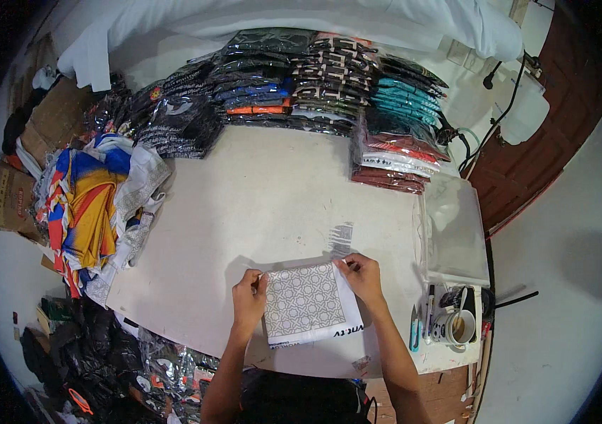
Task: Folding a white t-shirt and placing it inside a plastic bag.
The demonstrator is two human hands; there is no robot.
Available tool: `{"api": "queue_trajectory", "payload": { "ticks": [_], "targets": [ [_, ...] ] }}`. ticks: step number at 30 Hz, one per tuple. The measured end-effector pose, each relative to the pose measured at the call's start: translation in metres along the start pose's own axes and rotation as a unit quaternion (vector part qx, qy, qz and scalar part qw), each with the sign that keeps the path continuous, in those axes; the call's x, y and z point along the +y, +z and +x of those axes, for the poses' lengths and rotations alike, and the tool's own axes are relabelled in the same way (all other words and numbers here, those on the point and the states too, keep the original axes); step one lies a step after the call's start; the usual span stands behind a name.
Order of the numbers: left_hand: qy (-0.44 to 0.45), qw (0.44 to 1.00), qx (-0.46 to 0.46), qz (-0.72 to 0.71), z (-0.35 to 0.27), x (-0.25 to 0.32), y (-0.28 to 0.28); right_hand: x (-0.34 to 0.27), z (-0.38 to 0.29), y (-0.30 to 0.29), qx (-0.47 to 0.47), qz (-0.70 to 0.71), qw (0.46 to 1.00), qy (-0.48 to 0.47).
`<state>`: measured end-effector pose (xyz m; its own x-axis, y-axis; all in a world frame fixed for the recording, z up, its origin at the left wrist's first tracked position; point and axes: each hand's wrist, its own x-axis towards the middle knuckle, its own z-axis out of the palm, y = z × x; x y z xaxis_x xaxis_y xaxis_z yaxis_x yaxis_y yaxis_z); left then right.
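Note:
A folded white garment [305, 303] with a grey geometric star pattern is in front of me, near the front edge of the white table [258, 212]. Dark lettering shows along its lower edge. My left hand [249, 297] pinches its upper left corner between thumb and fingers. At the upper right corner, my right hand [360, 275] grips the cloth the same way. A plain white strip of the fabric runs down the right side. Whether the garment touches the tabletop all over, I cannot tell.
Stacks of plastic-bagged garments [332, 79] line the back. Loose colourful garments [94, 201] heap at the left. Clear plastic bags [454, 233] lie at the right, above a mug [454, 327] and a turquoise cutter [415, 335]. Bagged items [168, 376] lie below the table's left front edge.

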<state>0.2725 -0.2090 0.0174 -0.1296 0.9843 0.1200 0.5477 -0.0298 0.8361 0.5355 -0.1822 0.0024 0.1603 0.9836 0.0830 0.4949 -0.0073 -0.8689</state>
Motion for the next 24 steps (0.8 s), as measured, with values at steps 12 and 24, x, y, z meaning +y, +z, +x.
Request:
{"api": "queue_trajectory", "payload": {
  "ticks": [12, 24],
  "targets": [
    [0.043, 0.996, -0.057, 0.051, 0.022, -0.001, -0.007, -0.040, 0.014, -0.021, -0.110, -0.196, 0.974, 0.037],
    [-0.005, 0.972, -0.202, 0.120, 0.032, 0.007, -0.006, -0.014, 0.011, -0.010, -0.180, -0.130, 0.975, -0.033]
  ]
}}
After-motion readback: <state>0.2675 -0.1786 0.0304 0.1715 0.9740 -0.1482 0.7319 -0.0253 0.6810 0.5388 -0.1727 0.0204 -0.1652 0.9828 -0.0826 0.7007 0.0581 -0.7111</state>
